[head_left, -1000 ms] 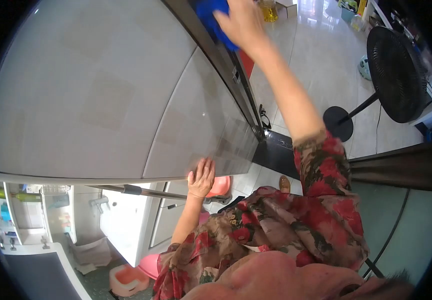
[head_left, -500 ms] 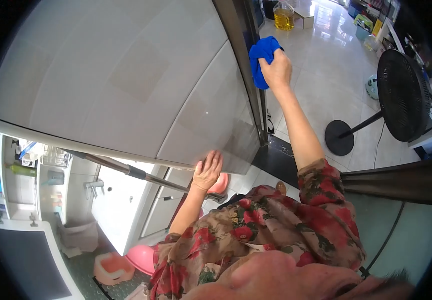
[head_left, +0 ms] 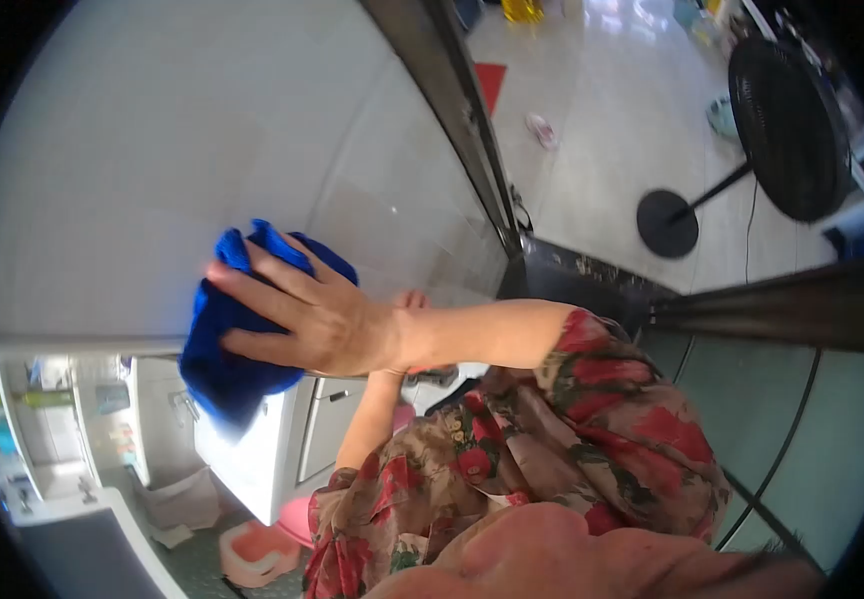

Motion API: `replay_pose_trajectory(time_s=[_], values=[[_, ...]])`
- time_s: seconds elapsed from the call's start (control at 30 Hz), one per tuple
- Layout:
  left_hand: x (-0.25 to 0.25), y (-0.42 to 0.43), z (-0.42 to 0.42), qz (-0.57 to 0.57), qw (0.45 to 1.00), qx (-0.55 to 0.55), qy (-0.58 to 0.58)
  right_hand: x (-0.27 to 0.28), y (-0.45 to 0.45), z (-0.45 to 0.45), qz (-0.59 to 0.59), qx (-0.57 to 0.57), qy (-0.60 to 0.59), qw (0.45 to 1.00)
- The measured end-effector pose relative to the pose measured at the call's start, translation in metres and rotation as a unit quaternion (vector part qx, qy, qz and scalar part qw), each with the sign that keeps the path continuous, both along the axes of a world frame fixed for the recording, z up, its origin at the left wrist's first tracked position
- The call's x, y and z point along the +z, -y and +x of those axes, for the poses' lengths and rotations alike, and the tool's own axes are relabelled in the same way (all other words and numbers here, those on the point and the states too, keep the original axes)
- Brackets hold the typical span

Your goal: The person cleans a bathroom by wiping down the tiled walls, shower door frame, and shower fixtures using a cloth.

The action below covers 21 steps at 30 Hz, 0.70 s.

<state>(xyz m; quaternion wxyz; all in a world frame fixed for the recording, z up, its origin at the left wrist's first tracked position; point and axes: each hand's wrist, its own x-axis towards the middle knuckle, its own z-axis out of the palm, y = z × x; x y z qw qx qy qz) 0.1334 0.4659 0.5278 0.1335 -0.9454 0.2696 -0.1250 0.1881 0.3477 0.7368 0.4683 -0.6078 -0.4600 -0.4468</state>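
Note:
My right hand [head_left: 317, 314] presses a blue cloth [head_left: 217, 344] against the edge of the pale tiled wall [head_left: 202, 170]. Its fingers are spread over the cloth, with folds bunched between them. Part of the cloth hangs below the wall's edge, blurred by motion. Behind my right wrist is my left hand [head_left: 412, 299], mostly hidden. Only its fingertips show above the wrist, resting open on the lower tiles.
A dark door frame [head_left: 457, 110] borders the wall on the right. Beyond it stand a black fan [head_left: 787, 130] and a pink shoe [head_left: 542, 131]. Lower left are a white sink cabinet [head_left: 262, 459], shelves [head_left: 57, 429] and a pink basin [head_left: 257, 552].
My right hand has moved with the blue cloth from the door frame leftward and down to the wall's edge, crossing in front of my left hand. The view has shifted slightly.

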Motion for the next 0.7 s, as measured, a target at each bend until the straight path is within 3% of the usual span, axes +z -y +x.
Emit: replay_pose_trajectory(time_s=[0.03,0.07,0.13,0.17,0.2,0.23,0.3,0.33,0.37,0.43,0.47,0.5,0.57,0.6,0.67,0.7], values=[[0.006,0.007,-0.002,0.107,0.992,0.016,-0.066,-0.008,-0.001,0.003,0.034,0.022,-0.015,0.999],[-0.002,0.005,-0.005,0.112,0.989,0.000,-0.092,-0.021,0.002,0.006,0.069,0.041,-0.031,0.996],[-0.013,0.003,-0.009,-0.038,0.997,0.001,-0.065,-0.054,0.006,0.016,0.117,0.010,-0.116,0.986],[-0.017,0.010,-0.013,-0.032,0.996,-0.008,-0.079,-0.074,0.008,0.026,0.162,-0.007,-0.166,0.973],[-0.011,0.025,-0.019,-0.073,0.997,-0.011,0.001,-0.105,0.008,0.036,0.214,-0.007,-0.212,0.953],[-0.007,0.036,-0.025,-0.113,0.990,-0.012,0.079,-0.140,0.010,0.040,0.185,-0.037,-0.240,0.952],[-0.028,0.046,-0.020,-0.108,0.993,0.005,0.038,-0.239,0.007,0.048,0.120,-0.111,-0.320,0.933],[-0.042,0.044,-0.016,-0.128,0.991,-0.012,-0.023,-0.294,-0.001,0.043,0.098,-0.152,-0.380,0.907],[-0.057,0.042,-0.016,-0.150,0.984,-0.027,-0.088,-0.341,-0.008,0.042,0.153,-0.153,-0.485,0.848],[-0.075,0.045,-0.012,-0.172,0.977,-0.029,-0.125,-0.421,-0.008,0.047,0.157,-0.177,-0.613,0.753],[-0.071,0.043,-0.017,-0.175,0.975,-0.023,-0.131,-0.451,-0.015,0.045,0.083,-0.261,-0.640,0.718],[-0.077,0.043,-0.016,-0.176,0.974,-0.016,-0.140,-0.451,-0.007,0.042,0.079,-0.264,-0.649,0.710],[-0.089,0.046,-0.007,-0.186,0.969,-0.008,-0.163,-0.425,0.024,0.050,-0.049,-0.193,-0.697,0.689],[-0.098,0.043,-0.001,-0.183,0.970,-0.001,-0.159,-0.418,0.020,0.052,-0.019,-0.174,-0.698,0.695],[-0.118,0.034,0.005,-0.215,0.965,0.006,-0.148,-0.402,-0.004,0.037,0.078,-0.158,-0.616,0.768],[-0.137,0.026,0.006,-0.257,0.960,-0.009,-0.114,-0.391,0.003,0.039,0.066,-0.069,-0.594,0.799]])
